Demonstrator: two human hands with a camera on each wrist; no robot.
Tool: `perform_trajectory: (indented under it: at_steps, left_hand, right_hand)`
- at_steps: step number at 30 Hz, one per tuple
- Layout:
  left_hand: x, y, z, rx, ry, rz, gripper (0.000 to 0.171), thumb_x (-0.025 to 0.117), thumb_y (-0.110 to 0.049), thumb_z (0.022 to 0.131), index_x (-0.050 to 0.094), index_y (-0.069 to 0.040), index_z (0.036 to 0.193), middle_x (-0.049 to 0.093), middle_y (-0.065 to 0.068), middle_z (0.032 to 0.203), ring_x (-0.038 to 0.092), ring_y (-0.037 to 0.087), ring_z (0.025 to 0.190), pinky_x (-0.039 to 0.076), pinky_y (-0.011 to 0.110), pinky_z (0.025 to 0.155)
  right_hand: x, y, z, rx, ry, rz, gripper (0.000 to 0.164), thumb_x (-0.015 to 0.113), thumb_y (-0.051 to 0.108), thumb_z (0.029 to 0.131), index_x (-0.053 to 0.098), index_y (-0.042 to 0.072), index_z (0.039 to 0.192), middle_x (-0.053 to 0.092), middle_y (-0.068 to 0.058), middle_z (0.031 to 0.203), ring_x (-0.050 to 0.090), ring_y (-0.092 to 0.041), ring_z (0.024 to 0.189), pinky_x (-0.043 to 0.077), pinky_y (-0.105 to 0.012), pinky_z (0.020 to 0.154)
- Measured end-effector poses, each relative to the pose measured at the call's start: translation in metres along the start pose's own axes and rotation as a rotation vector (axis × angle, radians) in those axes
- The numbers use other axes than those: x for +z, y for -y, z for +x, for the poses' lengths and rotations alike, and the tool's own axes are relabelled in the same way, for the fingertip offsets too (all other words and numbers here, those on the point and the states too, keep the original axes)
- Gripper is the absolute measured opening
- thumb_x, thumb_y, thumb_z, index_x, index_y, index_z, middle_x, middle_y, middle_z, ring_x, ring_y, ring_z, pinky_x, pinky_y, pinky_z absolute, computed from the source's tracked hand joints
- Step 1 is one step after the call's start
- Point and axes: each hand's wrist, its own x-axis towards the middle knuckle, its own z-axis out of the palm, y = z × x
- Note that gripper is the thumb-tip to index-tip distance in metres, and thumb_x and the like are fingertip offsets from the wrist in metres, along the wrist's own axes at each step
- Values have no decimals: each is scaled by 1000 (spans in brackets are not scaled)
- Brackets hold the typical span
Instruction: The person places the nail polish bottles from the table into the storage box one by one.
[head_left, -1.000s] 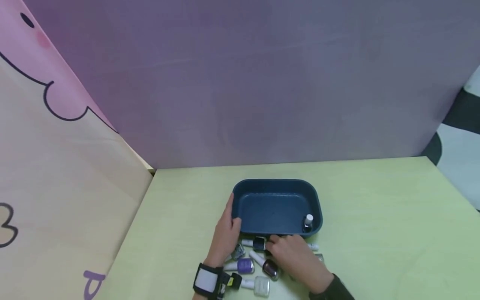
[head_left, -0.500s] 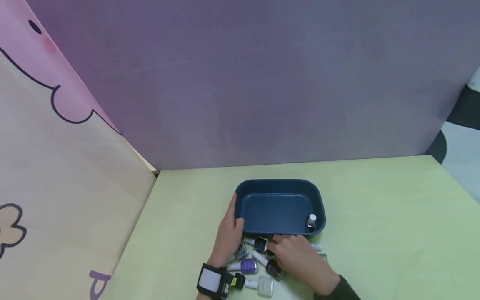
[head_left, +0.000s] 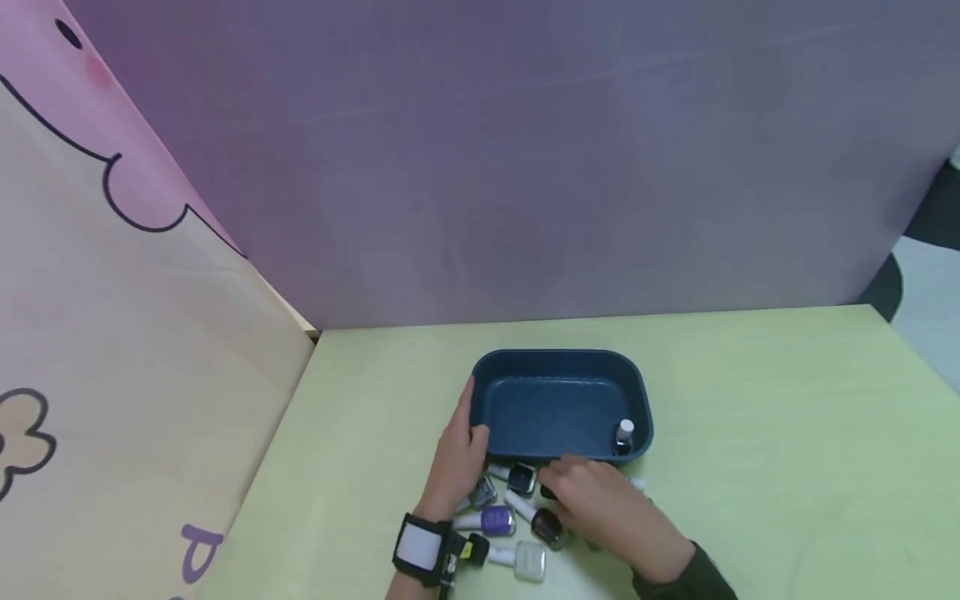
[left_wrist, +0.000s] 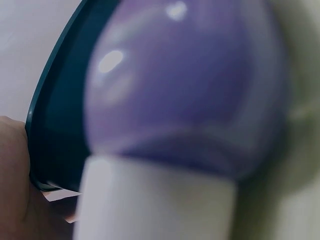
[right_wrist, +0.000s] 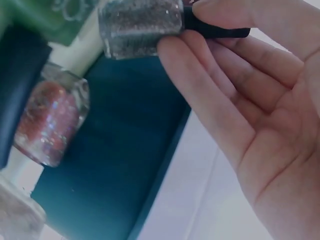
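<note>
My left hand [head_left: 452, 467] grips the left side of a dark blue tray [head_left: 551, 412], thumb at the rim and fingers along the outside. In the right wrist view, my right hand [right_wrist: 280, 115] pinches the black cap of a silver glitter nail polish bottle [right_wrist: 142, 27]. From the head, this hand [head_left: 600, 504] hangs at the tray's front edge, back up, hiding that bottle. One white-capped nail polish bottle [head_left: 622, 437] stands inside the tray, front right. A purple nail polish bottle [left_wrist: 185, 85] fills most of the left wrist view.
Between my arms lie several more nail polish bottles, among them a dark brown one [head_left: 546, 525], a black one [head_left: 521, 478] and a pale one [head_left: 529, 561]. Pink glitter [right_wrist: 50, 120] and green bottles [right_wrist: 55, 20] show near the right hand. A purple-grey panel [head_left: 525, 167] backs the table.
The right hand has risen slightly toward the tray's front rim. The left hand keeps its grip on the tray. The head view has shifted a little.
</note>
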Motion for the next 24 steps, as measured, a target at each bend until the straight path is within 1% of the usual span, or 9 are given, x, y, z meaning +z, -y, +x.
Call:
perform_trajectory:
  at_steps: [3, 6, 9, 12, 14, 16, 19, 21, 24]
  left_hand:
    - [-2, 0, -1, -15, 4, 28, 69, 43, -14, 100, 14, -30, 160, 33, -7, 157, 36, 12, 56, 39, 29, 61]
    - [-5, 0, -3, -26, 6, 81, 69, 44, -16, 100, 13, -30, 161, 41, -3, 150, 36, 10, 52, 38, 27, 56]
    - [-8, -1, -4, -22, 2, 136, 70, 44, -18, 100, 12, -31, 160, 43, -2, 149, 39, 12, 56, 40, 27, 59]
    - [-10, -2, -4, -5, -7, 155, 70, 45, -18, 100, 12, -30, 160, 38, -2, 156, 52, 12, 77, 44, 28, 72]
    - [-11, -2, -3, 1, -11, 153, 70, 45, -18, 99, 13, -28, 160, 33, -2, 158, 54, 16, 85, 43, 31, 78]
    - [-12, -1, -3, 5, -14, 152, 70, 45, -17, 99, 14, -27, 160, 30, -1, 159, 54, 17, 96, 42, 33, 84]
    - [-12, -1, -4, -1, -10, 153, 70, 45, -18, 99, 13, -28, 160, 30, -2, 160, 55, 18, 101, 42, 34, 86]
    - [-11, -1, -6, -2, -10, 157, 70, 45, -18, 99, 12, -29, 160, 30, -1, 159, 52, 17, 108, 42, 34, 88]
    - [-10, -1, -7, -3, -11, 159, 71, 46, -18, 99, 12, -30, 160, 31, 0, 159, 52, 16, 111, 42, 35, 91]
  right_hand:
    - [-5, 1, 0, 7, 14, 44, 12, 77, 9, 80, 66, 12, 85, 61, 3, 76, 53, -6, 66, 45, -24, 57]
    - [-9, 1, -1, 9, 10, 96, 13, 75, 7, 80, 65, 12, 86, 61, 3, 77, 51, -4, 66, 45, -24, 57]
    - [-11, 1, -3, 0, -11, 130, 15, 74, 4, 78, 64, 10, 88, 61, 4, 78, 49, -3, 66, 44, -23, 57]
    - [-14, 0, -4, -24, -49, 138, 17, 72, 3, 78, 66, 10, 92, 62, 4, 81, 51, -3, 68, 46, -22, 59]
    - [-16, 0, -4, -51, -75, 128, 18, 72, 3, 78, 67, 11, 94, 63, 4, 83, 52, -3, 69, 46, -21, 59]
    - [-18, 0, -5, -76, -91, 122, 20, 72, 2, 78, 69, 11, 95, 64, 4, 85, 53, -3, 69, 46, -21, 59]
    - [-20, 0, -6, -96, -94, 121, 19, 74, 4, 79, 71, 12, 96, 64, 4, 87, 55, -3, 71, 47, -20, 60]
    - [-22, 0, -8, -92, -89, 129, 19, 75, 6, 80, 72, 12, 97, 65, 3, 89, 57, -3, 74, 49, -20, 62]
    - [-26, 0, -10, -88, -90, 143, 19, 76, 7, 80, 72, 12, 98, 66, 4, 91, 59, -3, 76, 50, -21, 64]
